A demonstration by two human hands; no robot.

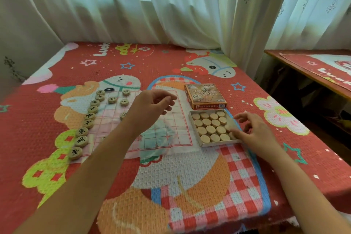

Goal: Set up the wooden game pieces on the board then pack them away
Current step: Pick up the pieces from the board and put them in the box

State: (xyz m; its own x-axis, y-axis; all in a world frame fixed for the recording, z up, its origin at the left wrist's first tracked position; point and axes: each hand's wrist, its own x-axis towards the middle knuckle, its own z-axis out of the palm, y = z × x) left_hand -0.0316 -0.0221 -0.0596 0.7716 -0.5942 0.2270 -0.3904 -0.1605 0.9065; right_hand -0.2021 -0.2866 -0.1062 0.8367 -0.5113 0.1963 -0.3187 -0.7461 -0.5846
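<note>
— Covering part of the board point(171, 131), the left hand point(152, 106) hovers with fingers loosely curled, gripping nothing?
— Yes; pieces point(89, 118) line the board's left edge. Right hand point(254, 131) hides the tray point(195, 131) corner; grip unclear.

The board point(163, 133) lies at the centre of the worktop point(190, 186). A row of pieces point(89, 118) runs along its 9 o'clock edge, with four more pieces point(121, 100) just inside it toward 11 o'clock. At the board's 3 o'clock sits the open tray point(195, 129), filled with pieces. The box lid point(205, 96) lies just behind it, at 12 o'clock.
</note>
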